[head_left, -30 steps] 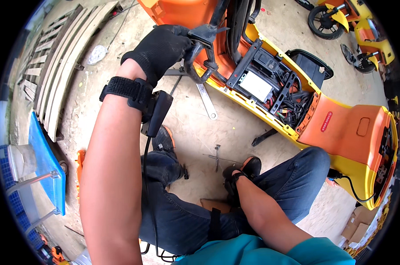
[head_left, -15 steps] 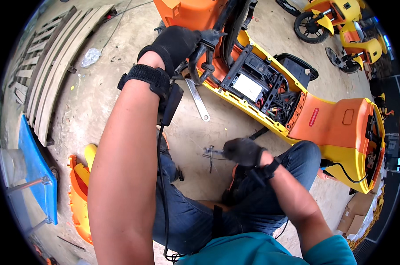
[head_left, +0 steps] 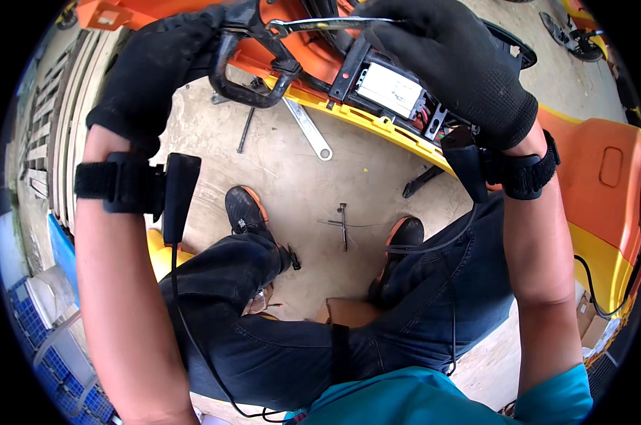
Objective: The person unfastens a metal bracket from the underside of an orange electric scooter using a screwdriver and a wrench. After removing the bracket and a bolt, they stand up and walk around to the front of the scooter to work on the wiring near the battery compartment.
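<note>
My right hand (head_left: 455, 67), in a black glove, is closed around one end of a silver wrench (head_left: 327, 24). The wrench lies nearly level, its other end against a black metal frame (head_left: 253, 88) on an orange and yellow scooter (head_left: 377, 122). Also gloved in black, my left hand (head_left: 161, 64) is closed at the left side of that frame; its fingertips are partly hidden. Below my right hand, a white-labelled box (head_left: 390, 88) and wires sit in the scooter's open body.
A large wrench (head_left: 307, 129), a thin dark rod (head_left: 246, 131) and a cross-shaped tool (head_left: 344, 227) lie on the concrete floor. A wooden pallet (head_left: 69, 120) is at the left. Cables hang from both wrist straps, and my shoes (head_left: 248, 210) rest below the scooter.
My right hand has risen from above the floor to the frame, bringing the wrench along. My left hand has shifted left in view. The view itself has moved too.
</note>
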The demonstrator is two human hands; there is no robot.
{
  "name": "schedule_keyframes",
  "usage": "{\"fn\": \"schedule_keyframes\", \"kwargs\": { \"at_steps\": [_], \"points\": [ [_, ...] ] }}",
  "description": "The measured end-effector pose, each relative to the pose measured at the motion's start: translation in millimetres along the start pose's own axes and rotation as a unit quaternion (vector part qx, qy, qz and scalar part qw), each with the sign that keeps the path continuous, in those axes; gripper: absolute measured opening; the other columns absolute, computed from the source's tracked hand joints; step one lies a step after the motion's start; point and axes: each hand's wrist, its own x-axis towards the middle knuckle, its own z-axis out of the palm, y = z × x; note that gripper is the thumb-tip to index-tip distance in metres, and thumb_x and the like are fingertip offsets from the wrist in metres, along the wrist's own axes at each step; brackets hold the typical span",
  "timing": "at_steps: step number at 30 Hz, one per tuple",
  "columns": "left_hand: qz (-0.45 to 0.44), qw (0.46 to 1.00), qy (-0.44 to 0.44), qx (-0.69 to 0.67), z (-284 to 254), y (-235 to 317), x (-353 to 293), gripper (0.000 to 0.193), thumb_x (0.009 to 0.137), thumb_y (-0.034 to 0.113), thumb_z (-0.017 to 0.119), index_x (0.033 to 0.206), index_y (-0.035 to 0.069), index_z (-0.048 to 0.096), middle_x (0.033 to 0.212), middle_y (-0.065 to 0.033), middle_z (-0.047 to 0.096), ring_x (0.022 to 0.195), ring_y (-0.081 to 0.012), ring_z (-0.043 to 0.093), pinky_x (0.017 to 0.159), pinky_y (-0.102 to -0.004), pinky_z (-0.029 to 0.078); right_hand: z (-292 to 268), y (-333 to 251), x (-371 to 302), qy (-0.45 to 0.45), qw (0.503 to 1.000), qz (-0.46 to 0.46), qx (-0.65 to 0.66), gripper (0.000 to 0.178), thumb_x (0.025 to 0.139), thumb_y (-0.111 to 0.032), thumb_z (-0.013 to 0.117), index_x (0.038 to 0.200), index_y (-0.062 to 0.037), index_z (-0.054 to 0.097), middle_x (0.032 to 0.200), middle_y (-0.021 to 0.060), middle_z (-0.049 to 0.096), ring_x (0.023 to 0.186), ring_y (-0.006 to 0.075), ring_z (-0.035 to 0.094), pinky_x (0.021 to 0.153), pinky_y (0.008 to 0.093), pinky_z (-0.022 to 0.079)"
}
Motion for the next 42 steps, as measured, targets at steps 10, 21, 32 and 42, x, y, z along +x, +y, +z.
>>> {"fn": "schedule_keyframes", "kwargs": {
  "at_steps": [10,21,32,42],
  "points": [
    [-0.068,0.995,0.075,-0.025,27.7,35.8,-17.0,0.036,0.098,0.026,0.054,0.121,-0.001,0.059,0.108,-0.0070,0.066,0.096,-0.0143,0.064,0.087,-0.0284,0.050,-8.4,52.7,17.4,0.034,0.963,-0.265,0.031,0.020,0.088,-0.016,0.056,0.096,0.0005,0.064,0.078,0.0165,0.062,0.070,0.0295,0.062,0.067,0.0377,0.051],
    [-0.085,0.989,0.071,0.092,27.8,51.9,-19.6,0.033,0.098,0.021,0.052,0.122,-0.002,0.058,0.115,-0.0086,0.064,0.103,-0.0162,0.061,0.089,-0.0281,0.047,50.1,45.4,23.8,0.090,0.971,-0.163,0.149,0.019,0.080,-0.022,0.063,0.088,-0.0057,0.070,0.080,0.0129,0.068,0.075,0.0265,0.067,0.065,0.0394,0.053],
    [-0.105,0.989,0.078,0.064,29.6,54.4,-18.4,0.035,0.096,0.019,0.055,0.124,-0.002,0.056,0.122,-0.0107,0.062,0.110,-0.0194,0.061,0.095,-0.0321,0.048,44.7,35.3,25.9,0.050,0.977,-0.081,0.190,0.019,0.075,-0.027,0.067,0.082,-0.0113,0.075,0.082,0.0088,0.071,0.083,0.0251,0.069,0.065,0.0424,0.054],
    [-0.110,0.986,0.117,0.049,32.5,52.3,-16.7,0.029,0.087,0.010,0.058,0.114,-0.002,0.059,0.112,-0.0144,0.063,0.103,-0.0298,0.059,0.088,-0.0361,0.047,36.4,16.6,9.7,0.110,0.992,-0.019,0.064,0.016,0.073,-0.028,0.067,0.073,-0.0134,0.074,0.073,0.0059,0.068,0.075,0.0238,0.067,0.059,0.0404,0.053]
  ]
}}
